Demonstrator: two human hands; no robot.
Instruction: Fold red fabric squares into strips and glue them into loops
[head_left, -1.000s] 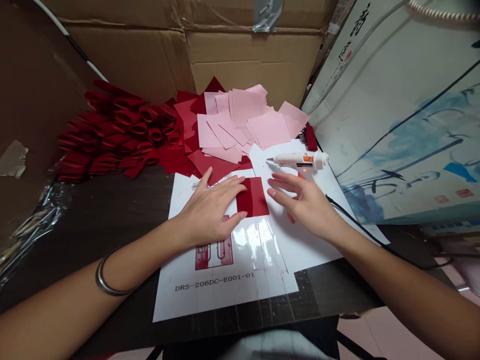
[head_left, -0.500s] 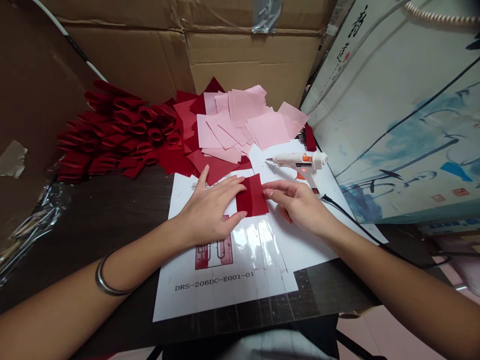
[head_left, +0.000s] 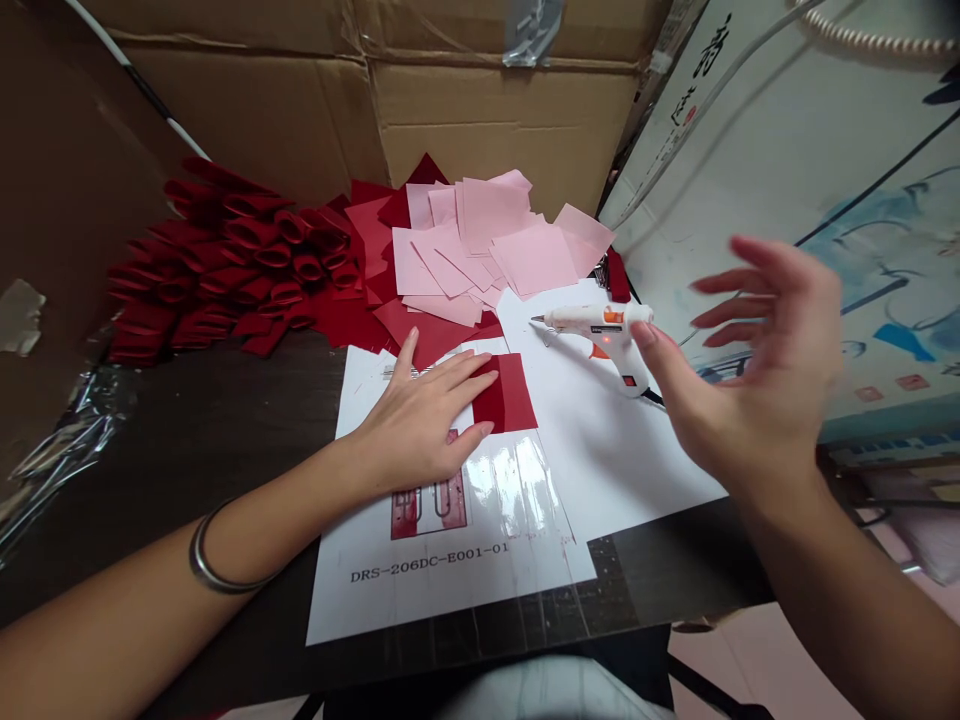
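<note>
My left hand lies flat with its fingers spread, the fingertips and thumb resting on the left part of a dark red fabric piece. A lighter red strip shows along the piece's right side. Beneath it is a printed sheet with a diagram partly covered by my hand. My right hand is raised in the air at the right, fingers apart and holding nothing. Nearest to it is a white and orange hot glue gun, lying on a white sheet with its nozzle pointing left.
A heap of rolled dark red pieces stands at the back left. Pink squares lie piled over red squares at the back. A cardboard wall closes off the rear, and a painted white panel rises on the right.
My right hand has left the red fabric's right edge and moved up and to the right, opening beside the glue gun. My left hand stays on the fabric.
</note>
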